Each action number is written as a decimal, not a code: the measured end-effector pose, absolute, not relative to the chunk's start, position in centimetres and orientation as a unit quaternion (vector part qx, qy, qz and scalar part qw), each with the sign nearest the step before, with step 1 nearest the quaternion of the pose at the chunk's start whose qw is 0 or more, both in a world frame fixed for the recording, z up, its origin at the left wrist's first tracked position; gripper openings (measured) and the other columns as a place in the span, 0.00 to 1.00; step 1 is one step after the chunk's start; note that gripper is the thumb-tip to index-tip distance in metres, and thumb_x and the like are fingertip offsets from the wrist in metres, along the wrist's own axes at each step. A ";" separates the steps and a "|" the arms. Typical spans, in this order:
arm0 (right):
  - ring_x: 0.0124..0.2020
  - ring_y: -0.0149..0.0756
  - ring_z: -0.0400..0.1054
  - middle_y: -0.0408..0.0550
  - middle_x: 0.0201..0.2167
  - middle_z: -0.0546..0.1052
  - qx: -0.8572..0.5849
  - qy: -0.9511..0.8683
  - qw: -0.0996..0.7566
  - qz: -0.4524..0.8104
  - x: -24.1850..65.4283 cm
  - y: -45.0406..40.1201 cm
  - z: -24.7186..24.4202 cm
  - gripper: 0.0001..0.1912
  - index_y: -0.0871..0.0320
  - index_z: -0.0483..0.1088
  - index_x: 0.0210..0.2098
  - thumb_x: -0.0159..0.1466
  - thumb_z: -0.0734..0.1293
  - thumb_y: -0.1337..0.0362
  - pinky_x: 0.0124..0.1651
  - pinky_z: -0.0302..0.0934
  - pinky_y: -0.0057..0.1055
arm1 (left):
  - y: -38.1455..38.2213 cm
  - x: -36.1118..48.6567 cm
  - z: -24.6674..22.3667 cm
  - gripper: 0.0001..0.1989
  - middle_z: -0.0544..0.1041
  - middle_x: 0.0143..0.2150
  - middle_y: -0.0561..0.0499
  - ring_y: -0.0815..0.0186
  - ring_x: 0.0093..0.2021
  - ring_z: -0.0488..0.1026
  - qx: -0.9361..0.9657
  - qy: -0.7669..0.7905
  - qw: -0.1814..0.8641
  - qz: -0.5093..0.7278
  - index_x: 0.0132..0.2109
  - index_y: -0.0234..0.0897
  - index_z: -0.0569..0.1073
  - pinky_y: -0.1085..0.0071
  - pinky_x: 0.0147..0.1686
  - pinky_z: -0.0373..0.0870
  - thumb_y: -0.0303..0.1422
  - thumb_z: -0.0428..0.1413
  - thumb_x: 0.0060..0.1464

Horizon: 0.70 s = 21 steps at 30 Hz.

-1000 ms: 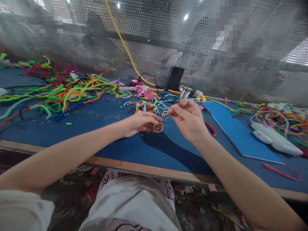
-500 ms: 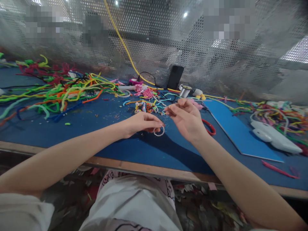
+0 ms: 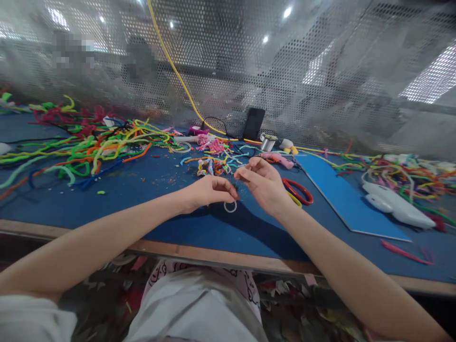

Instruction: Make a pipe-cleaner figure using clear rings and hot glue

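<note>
My left hand [image 3: 211, 194] is closed, thumb and fingers pinching a small pale ring that looks beaded [image 3: 231, 211], which hangs just below the fingertips above the blue tabletop. Close by on the right, my right hand [image 3: 265, 186] has its thumb and fingertips pressed together; anything held there is too fine to make out. The fingertips of the two hands are a short gap apart. Behind them lies a small heap of colourful twisted pieces [image 3: 213, 166]. Beside my right wrist rest red-handled scissors or pliers [image 3: 302, 192], partly covered, with a yellow curved part [image 3: 295, 199].
Fuzzy coloured stems [image 3: 107, 142] are piled at left, with more [image 3: 409, 173] at right. A blue board [image 3: 342, 199] and a white glue-gun-like tool [image 3: 399, 206] lie at right. A phone [image 3: 253, 123] leans on the mesh wall, near a wire spool [image 3: 268, 143].
The view has shifted slightly. My right hand has come a little nearer to my left, and more of the red handles shows. The ring stays in my left fingers.
</note>
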State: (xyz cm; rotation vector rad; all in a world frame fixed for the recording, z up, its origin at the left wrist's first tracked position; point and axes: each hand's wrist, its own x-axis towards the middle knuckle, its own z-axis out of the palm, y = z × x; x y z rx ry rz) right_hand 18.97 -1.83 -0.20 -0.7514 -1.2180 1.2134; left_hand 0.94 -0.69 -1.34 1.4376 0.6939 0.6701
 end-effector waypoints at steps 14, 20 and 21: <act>0.30 0.34 0.71 0.42 0.29 0.75 -0.474 -0.620 0.576 0.241 22.6 -0.6 3.2 0.15 0.54 0.67 0.36 0.56 0.72 0.54 0.36 0.66 0.32 | -0.3 0.9 -1.6 0.09 0.80 0.31 0.48 0.71 0.27 0.74 0.531 0.357 0.690 0.339 0.35 0.32 0.80 0.71 0.33 0.72 0.33 0.68 0.48; 0.24 0.45 0.69 0.55 0.15 0.70 -0.697 -0.717 0.005 -0.020 28.3 -0.2 4.3 0.21 0.55 0.64 0.13 0.60 0.67 0.57 0.34 0.60 0.40 | 0.1 0.9 -1.7 0.07 0.80 0.31 0.49 0.74 0.25 0.71 0.504 0.395 0.676 0.366 0.37 0.31 0.81 0.74 0.29 0.70 0.30 0.66 0.51; 0.24 0.47 0.70 0.57 0.15 0.71 -0.705 -0.709 -0.011 -0.025 28.9 0.0 3.5 0.20 0.55 0.64 0.13 0.59 0.68 0.58 0.34 0.60 0.40 | 0.1 0.9 -1.8 0.07 0.80 0.31 0.49 0.74 0.24 0.71 0.506 0.396 0.672 0.368 0.37 0.30 0.81 0.74 0.29 0.70 0.30 0.66 0.51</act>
